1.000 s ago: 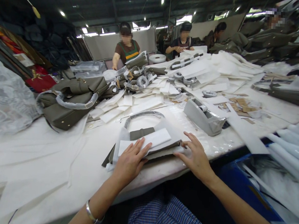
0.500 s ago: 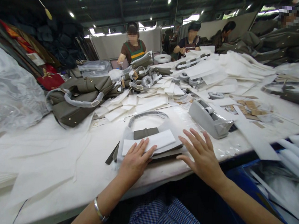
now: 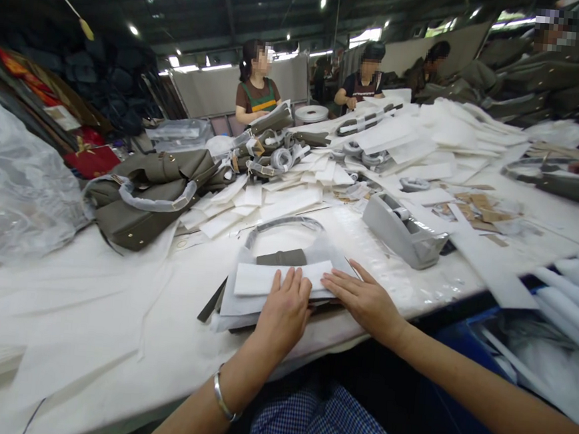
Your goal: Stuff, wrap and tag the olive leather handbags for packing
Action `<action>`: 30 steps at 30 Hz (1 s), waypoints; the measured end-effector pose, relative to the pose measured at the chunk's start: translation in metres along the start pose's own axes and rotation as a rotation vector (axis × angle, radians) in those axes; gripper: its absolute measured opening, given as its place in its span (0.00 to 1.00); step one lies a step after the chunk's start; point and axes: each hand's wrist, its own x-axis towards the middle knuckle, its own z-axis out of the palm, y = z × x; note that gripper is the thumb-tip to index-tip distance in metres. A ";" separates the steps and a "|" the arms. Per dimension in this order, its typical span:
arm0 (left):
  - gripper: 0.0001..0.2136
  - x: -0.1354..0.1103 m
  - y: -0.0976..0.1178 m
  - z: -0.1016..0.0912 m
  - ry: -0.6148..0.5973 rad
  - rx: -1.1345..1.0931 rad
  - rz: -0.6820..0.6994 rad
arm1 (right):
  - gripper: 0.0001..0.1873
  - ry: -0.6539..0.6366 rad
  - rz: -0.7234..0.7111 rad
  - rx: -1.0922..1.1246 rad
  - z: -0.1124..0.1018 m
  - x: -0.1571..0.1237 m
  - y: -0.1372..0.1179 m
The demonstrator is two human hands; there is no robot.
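A grey-green handbag lies on the table in front of me, partly covered by thin white paper. Its wrapped handle arches away on the far side. Across the bag rests a folded white sheet. My left hand lies flat on this sheet near its middle, fingers stretched out. At the sheet's right end, my right hand presses down with straight fingers, thumb held slightly apart. Neither hand is gripping anything. The hands and paper hide much of the bag's front.
A tape dispenser stands right of the bag. Another handbag sits at the left, near clear plastic. White sheets and wrapped straps are heaped beyond. A blue bin is at the right. Co-workers sit across the table.
My right hand has come down and left onto the folded sheet's end. My left hand has slid right along it. A co-worker's head has turned, and another person's hand appears at far right.
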 end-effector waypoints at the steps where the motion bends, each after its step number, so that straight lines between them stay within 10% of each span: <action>1: 0.20 0.000 -0.001 0.005 0.016 0.020 0.012 | 0.25 -0.005 0.006 -0.005 0.000 0.001 -0.001; 6: 0.23 -0.013 -0.005 0.030 0.144 0.082 0.008 | 0.23 0.000 0.096 0.033 -0.015 -0.009 -0.009; 11: 0.24 -0.017 -0.004 0.035 0.156 0.076 0.004 | 0.21 0.144 0.638 0.149 -0.034 -0.034 -0.011; 23: 0.24 -0.018 -0.005 0.038 0.219 0.074 0.002 | 0.25 -0.422 1.066 0.876 -0.041 0.004 0.000; 30: 0.29 -0.021 -0.005 0.031 0.230 0.075 -0.003 | 0.23 -0.121 1.322 1.312 -0.044 0.022 -0.012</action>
